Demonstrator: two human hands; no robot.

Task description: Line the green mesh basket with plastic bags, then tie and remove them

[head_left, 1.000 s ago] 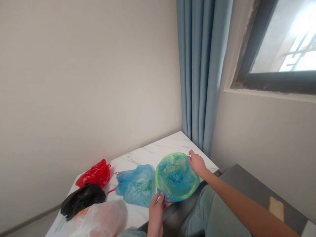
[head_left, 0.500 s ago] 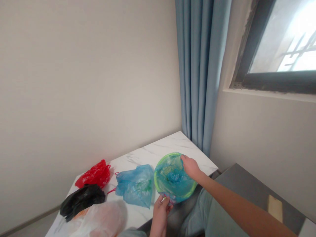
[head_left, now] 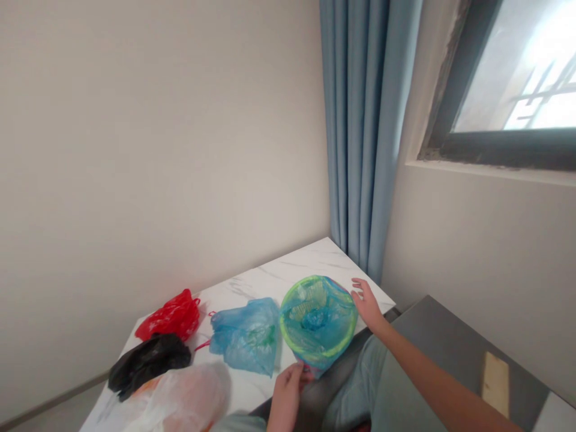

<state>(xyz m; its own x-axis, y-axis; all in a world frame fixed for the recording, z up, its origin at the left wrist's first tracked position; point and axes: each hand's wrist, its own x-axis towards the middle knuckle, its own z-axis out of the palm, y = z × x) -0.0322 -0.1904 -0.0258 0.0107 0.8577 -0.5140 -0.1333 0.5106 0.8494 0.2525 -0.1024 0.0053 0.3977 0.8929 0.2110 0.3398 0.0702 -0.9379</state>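
Note:
A round waste basket with a bright green rim (head_left: 288,333) stands at the near edge of the white table, lined with a translucent blue plastic bag (head_left: 338,312). The bag's edge is folded over the rim and hangs down outside. Below the near rim, my left hand (head_left: 288,384) pinches the bag's hanging edge between thumb and fingers. At the right side of the rim, my right hand (head_left: 366,303) is open, its fingers apart and close to the bag. Whether its fingertips touch the bag is hard to tell.
On the marble-patterned table (head_left: 310,258) lie another blue bag (head_left: 245,336), a red bag (head_left: 171,315), a black bag (head_left: 150,363) and a whitish bag (head_left: 184,396). A blue curtain (head_left: 360,150) hangs behind. To the right, a dark surface (head_left: 445,348) carries a wooden piece (head_left: 495,384).
My right hand has let go of the bag at the far rim and moved right with fingers spread. My left hand has shifted slightly lower at the near side.

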